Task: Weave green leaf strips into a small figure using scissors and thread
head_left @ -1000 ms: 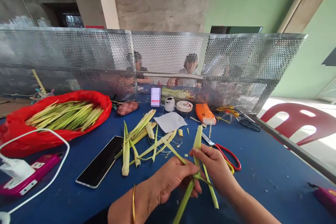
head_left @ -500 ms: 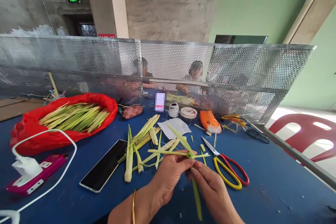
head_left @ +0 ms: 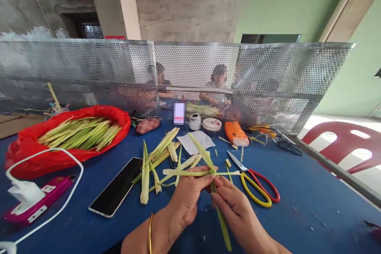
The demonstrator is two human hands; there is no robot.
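Note:
Several pale green leaf strips [head_left: 203, 151] cross at a small folded knot and stick out in different directions, held above the table in front of me. My left hand [head_left: 189, 195] pinches them at the crossing from the left, its thumb lying beside the knot. From below and right, my right hand [head_left: 236, 206] grips the same strips, fingers bent around the long strip [head_left: 222, 224] that hangs toward me. Part of the knot and some fingertips are hidden. Scissors [head_left: 257, 184] with one red and one yellow handle lie right of my hands. Loose leaf strips [head_left: 145, 178] lie to the left.
A red plastic bag [head_left: 18, 147] full of leaves stands at left, beside a magenta power strip [head_left: 55, 190]. A black phone [head_left: 116, 188] lies flat. Farther back are white paper [head_left: 196, 143], a tape roll [head_left: 212, 123], an orange packet [head_left: 236, 133] and a perforated metal screen [head_left: 196, 63].
The view has shifted slightly, moving the scene a little left and up. Both hands keep hold of the leaf strips; the right fingers sit slightly lower on the hanging strip.

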